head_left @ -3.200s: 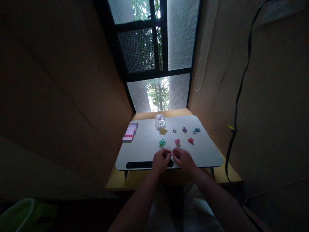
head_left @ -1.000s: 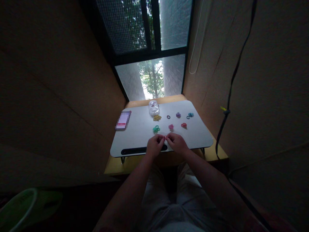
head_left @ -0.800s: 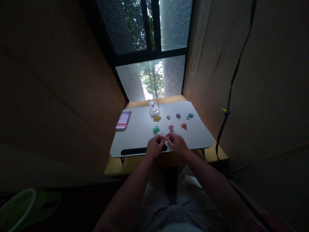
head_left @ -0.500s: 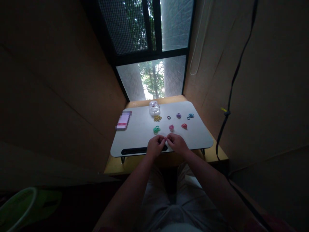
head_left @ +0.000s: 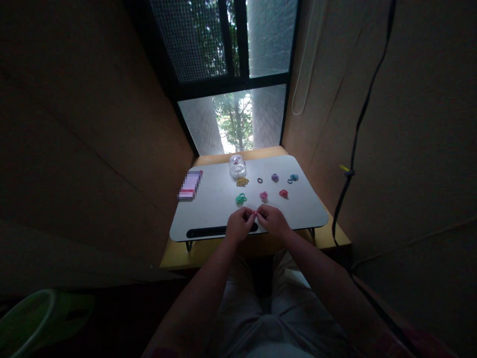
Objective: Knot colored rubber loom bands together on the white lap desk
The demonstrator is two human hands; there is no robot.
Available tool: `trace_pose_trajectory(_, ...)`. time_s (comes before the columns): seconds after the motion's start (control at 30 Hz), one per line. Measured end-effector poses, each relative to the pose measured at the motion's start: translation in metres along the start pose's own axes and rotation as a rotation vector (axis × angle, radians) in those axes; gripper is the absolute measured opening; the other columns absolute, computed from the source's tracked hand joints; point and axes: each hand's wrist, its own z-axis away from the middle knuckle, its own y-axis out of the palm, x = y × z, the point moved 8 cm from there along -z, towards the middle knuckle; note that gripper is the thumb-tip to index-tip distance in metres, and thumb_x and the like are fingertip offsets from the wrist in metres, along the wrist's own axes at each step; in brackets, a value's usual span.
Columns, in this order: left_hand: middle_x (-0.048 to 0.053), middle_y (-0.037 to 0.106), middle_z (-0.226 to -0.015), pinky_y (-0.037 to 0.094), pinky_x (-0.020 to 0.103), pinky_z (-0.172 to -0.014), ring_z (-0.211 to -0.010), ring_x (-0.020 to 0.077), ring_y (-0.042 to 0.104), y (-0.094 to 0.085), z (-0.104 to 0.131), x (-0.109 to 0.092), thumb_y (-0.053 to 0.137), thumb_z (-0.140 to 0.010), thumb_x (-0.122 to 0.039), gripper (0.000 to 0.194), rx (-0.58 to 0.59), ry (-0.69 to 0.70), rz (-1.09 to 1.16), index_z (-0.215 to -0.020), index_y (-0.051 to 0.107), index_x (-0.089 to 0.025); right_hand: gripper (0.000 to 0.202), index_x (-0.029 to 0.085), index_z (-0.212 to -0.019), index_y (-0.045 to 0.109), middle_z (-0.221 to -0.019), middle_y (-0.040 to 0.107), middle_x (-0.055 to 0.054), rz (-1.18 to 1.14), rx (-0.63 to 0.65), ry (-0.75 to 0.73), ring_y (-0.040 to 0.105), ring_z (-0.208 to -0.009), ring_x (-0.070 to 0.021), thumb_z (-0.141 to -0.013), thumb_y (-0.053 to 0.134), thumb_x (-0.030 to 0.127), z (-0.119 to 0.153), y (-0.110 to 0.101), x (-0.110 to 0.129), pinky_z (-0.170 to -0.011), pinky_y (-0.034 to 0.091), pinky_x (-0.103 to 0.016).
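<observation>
My left hand [head_left: 239, 224] and my right hand [head_left: 273, 219] meet at the near edge of a white lap table [head_left: 208, 209]. Thumb and fingers of each are pinched, tips almost touching, around a tiny pinkish thing too small to make out. Just beyond lie little heaps of elastic hair ties: a green heap [head_left: 241, 199], a pink heap [head_left: 264, 196] and a red heap [head_left: 283, 194]. Farther back are a yellow heap [head_left: 242, 182], a single dark ring [head_left: 260, 180], a purple heap [head_left: 275, 177] and a blue heap [head_left: 294, 177].
A clear plastic jar [head_left: 237, 167] stands at the back of the table. At the left lies a phone [head_left: 190, 185] with a blurred screen. A black slot [head_left: 206, 232] runs along the front edge. To the right hangs a dark cord [head_left: 359, 122]; a green basket [head_left: 70, 315] is low at left.
The view has shifted very slightly. Both hands stay pinched together in the same spot, and the heaps have not moved.
</observation>
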Motion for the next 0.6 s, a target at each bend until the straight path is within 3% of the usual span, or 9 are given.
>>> trace_pose_trajectory(0.6, -0.002, 0.062, -0.066, 0.037, 0.022, -0.057, -0.059, 0.01, 0.052, 0.0007, 0.0002, 0.0006, 0.056, -0.084, -0.038, 0.021, 0.014, -0.006, -0.024, -0.081, 0.064, -0.019, 0.009, 0.019, -0.072, 0.06, -0.062, 0.058, 0.002, -0.05, -0.008, 0.015, 0.048, -0.057, -0.011, -0.08, 0.056, 0.023, -0.0011, -0.0016, -0.0027, -0.055, 0.033, -0.022)
